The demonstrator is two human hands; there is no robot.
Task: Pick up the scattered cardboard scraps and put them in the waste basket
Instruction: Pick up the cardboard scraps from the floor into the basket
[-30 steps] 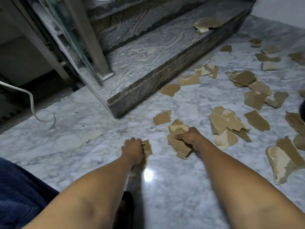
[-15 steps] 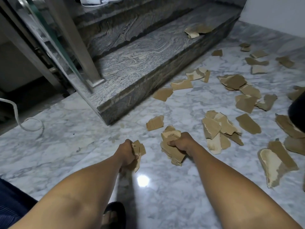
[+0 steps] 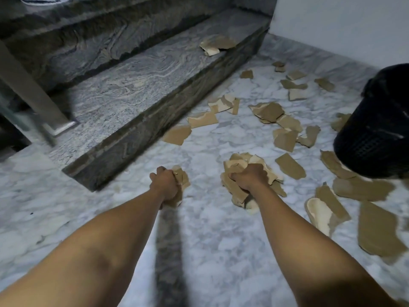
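My left hand [image 3: 164,183] is closed into a fist low over the marble floor [image 3: 210,240]. Its fingers [image 3: 160,172] are curled tight round a small wad of cardboard scraps [image 3: 184,176], whose torn brown edges stick out on the far side of my knuckles. My right hand [image 3: 249,177] is off to the right, apart from the left. It grips a thick bundle of scraps [image 3: 238,192]. Pieces fan out above and below the fist, brown on one face and pale on the other. I cannot tell whether the bundle's lower end touches the floor.

The black waste basket [image 3: 376,134] stands at the right edge of view, near my right hand but not touching it. Its wall is meshed, and I cannot see into it.

Loose scraps [image 3: 269,111] lie all over the floor between my right hand and the white wall [image 3: 343,25]. One flat piece lies just right of my fist and several lie round the foot of the basket. On the near right are a large flat piece [image 3: 378,231] and a curled pale one [image 3: 319,214].

More scraps lie along the foot of the grey stone step [image 3: 132,85]. A folded piece [image 3: 215,44] rests on its tread near the far end. A metal post [image 3: 33,96] stands on the step's left end. The whole view is smeared with motion blur.
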